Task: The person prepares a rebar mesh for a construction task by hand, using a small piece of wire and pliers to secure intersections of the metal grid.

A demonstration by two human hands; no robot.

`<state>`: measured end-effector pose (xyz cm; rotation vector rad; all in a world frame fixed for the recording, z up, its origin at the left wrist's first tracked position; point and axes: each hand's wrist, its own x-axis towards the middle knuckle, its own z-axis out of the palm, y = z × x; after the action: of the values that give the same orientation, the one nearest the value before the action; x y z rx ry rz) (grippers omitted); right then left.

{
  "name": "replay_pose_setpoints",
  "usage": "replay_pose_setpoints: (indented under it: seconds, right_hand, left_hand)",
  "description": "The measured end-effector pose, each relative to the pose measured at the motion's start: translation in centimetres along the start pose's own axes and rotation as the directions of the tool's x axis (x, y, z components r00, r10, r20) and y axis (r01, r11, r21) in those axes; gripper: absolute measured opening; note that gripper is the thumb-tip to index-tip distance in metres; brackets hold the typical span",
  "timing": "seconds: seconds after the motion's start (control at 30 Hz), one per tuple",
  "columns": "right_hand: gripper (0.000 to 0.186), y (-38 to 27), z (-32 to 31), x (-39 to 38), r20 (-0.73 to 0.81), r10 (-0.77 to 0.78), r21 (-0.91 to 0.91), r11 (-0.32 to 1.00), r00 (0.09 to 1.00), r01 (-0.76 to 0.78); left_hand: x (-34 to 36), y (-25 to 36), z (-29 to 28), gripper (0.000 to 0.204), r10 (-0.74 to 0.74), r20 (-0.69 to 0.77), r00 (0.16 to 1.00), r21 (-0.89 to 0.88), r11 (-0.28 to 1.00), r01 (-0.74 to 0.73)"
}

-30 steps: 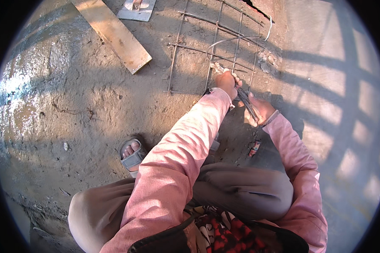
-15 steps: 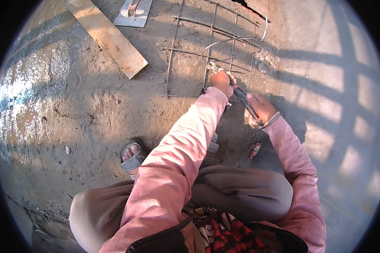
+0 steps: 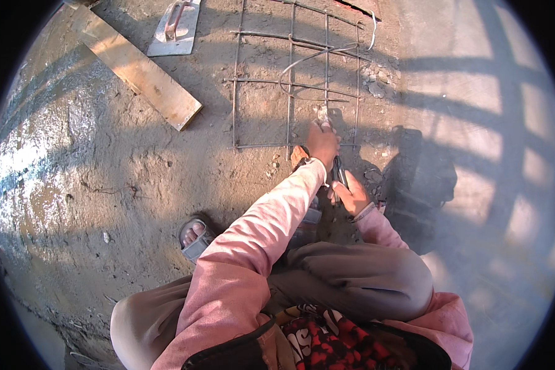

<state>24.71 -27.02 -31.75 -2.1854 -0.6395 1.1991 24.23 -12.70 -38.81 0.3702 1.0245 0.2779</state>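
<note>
A dark-handled tool is being clasped between both hands, its far part being wrapped by the left hand, its handles being gripped by the right hand, near it at five o'clock. The wire grid is being leaned over, mostly at eleven. Toward ten, a wooden plank is being partly sunlit, a trowel being shown handle-up beyond.

Left fisheye camera on head of person before me: faces steeply down. Trousers close below; rod grid farther, upper edge. Detail toward curved rim perhaps unreliable.
</note>
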Motion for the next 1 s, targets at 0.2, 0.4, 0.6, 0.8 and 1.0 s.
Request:
replay_pose_setpoints:
  seconds: [0.2, 0.4, 0.6, 0.8, 1.0]
  right_hand:
    - [0.03, 6.8, 1.8, -5.2, -0.273, 0.079, -0.134, 0.984, 0.959, -0.119]
    - [0.045, 16.9, 0.0, -11.0, -0.48, -0.134, -0.361, 0.931, 0.867, -0.056]
    - [0.044, 6.0, -2.2, -3.9, -0.435, -0.056, 0.171, 0.975, 0.899, 0.143]
    - [0.025, 0.8, -1.8, 4.5, -0.273, -0.213, 0.152, 0.953, 0.938, 0.261]
    - [0.015, 2.5, -2.0, 7.8, -0.337, 0.058, 0.417, 0.904, 0.94, 0.094]
  left_hand:
    - [0.4, -6.3, -3.0, 0.021, 0.382, 0.278, 0.881, 0.769, 0.461, -0.443]
    - [1.1, -4.3, -3.4, 0.021, -0.051, 0.494, 0.868, 0.652, 0.683, -0.331]
    - [-3.2, -1.9, -0.5, 0.025, -0.125, 0.662, 0.739, 0.391, 0.899, -0.198]
    - [-3.1, -0.2, -1.1, 0.028, -0.116, 0.489, 0.864, 0.222, 0.975, 0.005]
    - [-1.7, 5.4, -2.6, 0.034, 0.263, 0.379, 0.887, 0.235, 0.9, -0.367]
